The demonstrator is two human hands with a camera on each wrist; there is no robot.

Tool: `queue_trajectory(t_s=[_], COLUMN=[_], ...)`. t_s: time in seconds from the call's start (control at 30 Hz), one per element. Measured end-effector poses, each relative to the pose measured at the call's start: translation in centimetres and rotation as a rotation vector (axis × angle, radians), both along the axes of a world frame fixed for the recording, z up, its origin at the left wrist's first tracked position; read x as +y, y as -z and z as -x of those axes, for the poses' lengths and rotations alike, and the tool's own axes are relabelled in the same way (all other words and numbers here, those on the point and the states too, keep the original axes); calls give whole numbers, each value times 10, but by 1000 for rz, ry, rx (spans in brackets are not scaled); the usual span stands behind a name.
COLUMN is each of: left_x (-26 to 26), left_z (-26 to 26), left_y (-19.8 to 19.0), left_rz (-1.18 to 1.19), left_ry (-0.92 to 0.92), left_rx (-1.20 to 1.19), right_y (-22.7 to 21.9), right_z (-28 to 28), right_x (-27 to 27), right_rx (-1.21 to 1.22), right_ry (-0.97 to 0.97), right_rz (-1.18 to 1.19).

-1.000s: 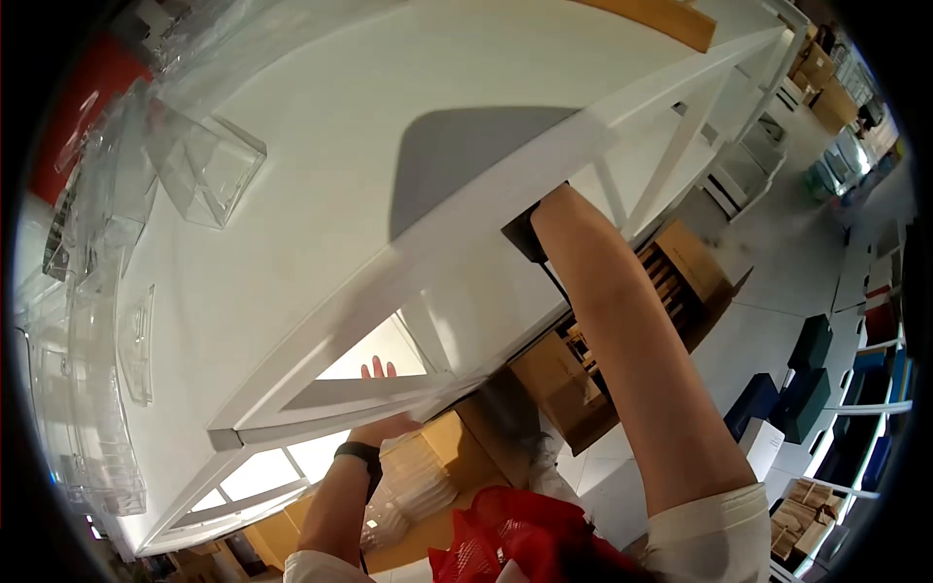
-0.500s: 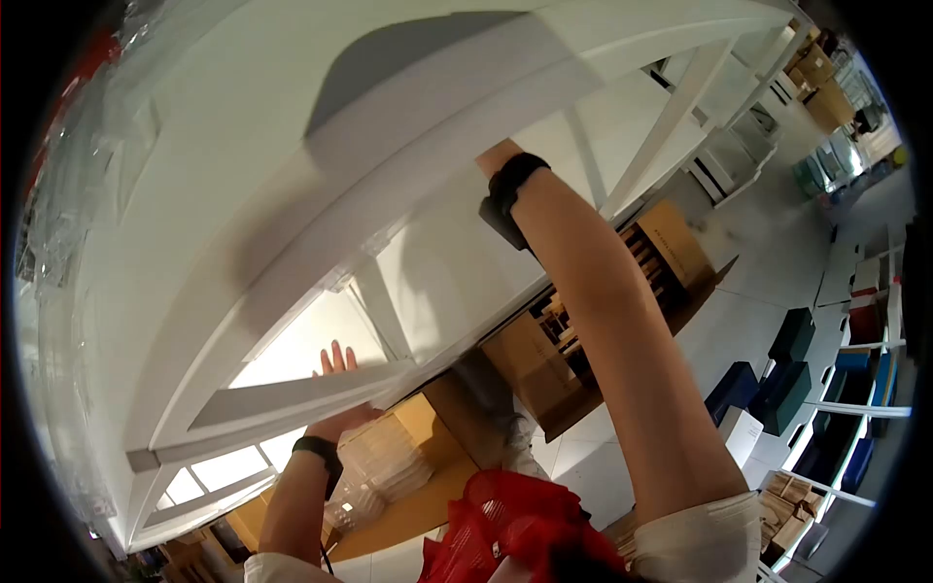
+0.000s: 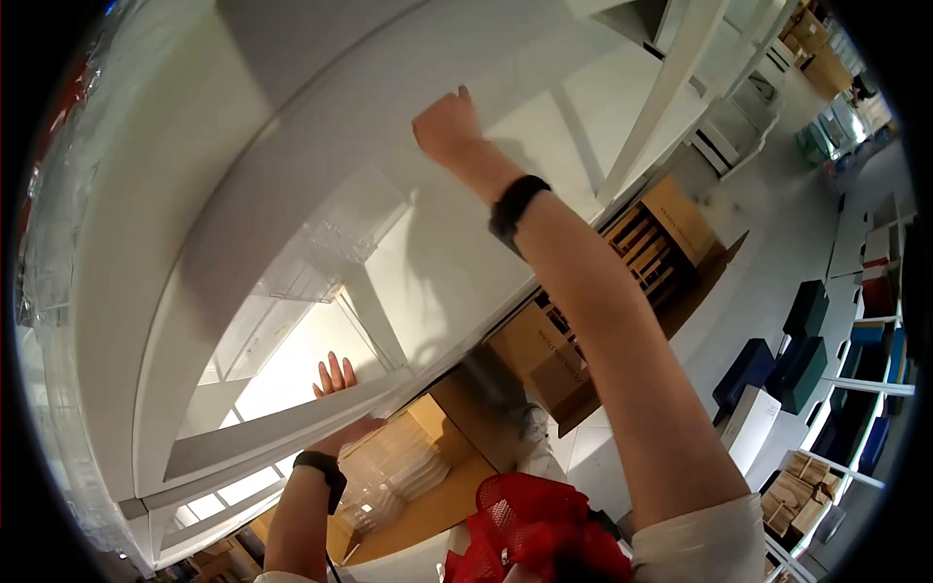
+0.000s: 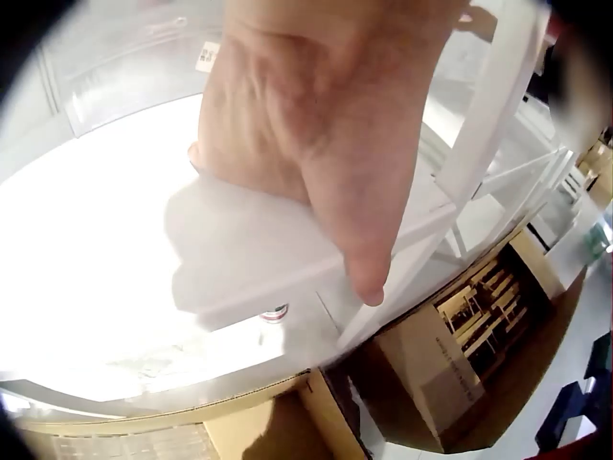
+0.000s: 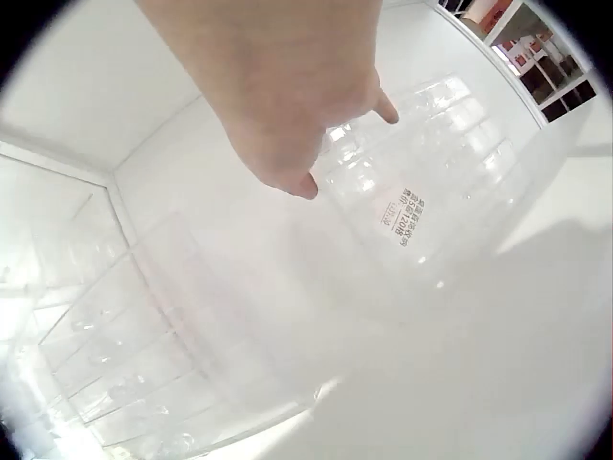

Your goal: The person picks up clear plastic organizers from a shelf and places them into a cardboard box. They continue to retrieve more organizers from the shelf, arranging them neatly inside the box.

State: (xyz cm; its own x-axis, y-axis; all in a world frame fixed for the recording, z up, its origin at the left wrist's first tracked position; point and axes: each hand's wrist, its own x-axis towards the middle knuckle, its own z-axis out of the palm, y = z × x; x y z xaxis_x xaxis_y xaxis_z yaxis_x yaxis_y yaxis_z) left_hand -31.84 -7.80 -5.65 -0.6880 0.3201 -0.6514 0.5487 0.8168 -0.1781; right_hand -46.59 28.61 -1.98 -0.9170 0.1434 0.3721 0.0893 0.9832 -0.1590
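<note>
Looks like a stockroom or packing warehouse around me: white shelving racks point(image 3: 671, 87), open cardboard boxes point(image 3: 671, 233) on a tiled floor point(image 3: 777, 253), stacked dark storage boxes point(image 3: 777, 369), clear plastic organizers point(image 5: 421, 182) with barcode labels.

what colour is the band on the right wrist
Black. The wrist band shows best in the head view, just below the right hand.

- Brown cardboard boxes point(image 3: 544, 364) on the floor under the shelf, near
- Dark green and navy boxes point(image 3: 792, 355) on the right
- Red mesh fabric point(image 3: 530, 534) nearest, at the bottom
</note>
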Motion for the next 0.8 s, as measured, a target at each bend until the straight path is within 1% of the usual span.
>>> queue_trajectory(t_s=[0.03, 0.1, 0.13, 0.23, 0.3, 0.33, 0.4, 0.43, 0.47, 0.5, 0.53, 0.57, 0.63, 0.73, 0.77, 0.8], left_x=[-1, -1, -1, 1, -14, -22, -30, -28, -3, 2, 1, -5, -15, -21, -26, -28], left_z=[1, 0, 0, 1, 5, 8, 13, 8, 3, 5, 5, 4, 7, 8, 9, 10], left_y=[0, 1, 2, 0, 18, 25, 25, 29, 3, -1, -1, 3, 15, 22, 27, 31], left_rz=[4, 6, 19, 37, 10, -4, -19, -43, 6, 11, 24, 6, -30, 47, 4, -4], left_ry=[7, 20, 17, 16, 100, 142, 157, 153, 8, -10, -25, -1, 58, 63, 60, 66], left_rx=[4, 4, -4, -19, -9, -7, 1, 0, -43, -60, -73, -64, -30, 9, 19, 23], right_y=[1, 12, 18, 11, 10, 10, 4, -5, -28, -40, -34, -27, -22, -20, -15, -29], right_z=[-10, -25, -33, -68, -86, -96, -112, -110, -106, -96, -72, -39, 17, 30, 33, 25], right_x=[2, 5, 5, -5, -10, -15, -21, -14, -8, -1, 16, 38, 77, 104, 112, 108], right_rx=[45, 304, 300, 300, 311, 296, 256, 188, 115, 45, 199, 356, -102, -174, -126, -215], right_ry=[-30, -127, -123, -126, -147, -129, -99, -104, -105, -101, -31, 45, 151, 171, 137, 136], right_rz=[0, 82, 73, 64, 92, 35, -91, 6, 108, 217, 1, -212, -153, 61, 139, 132])
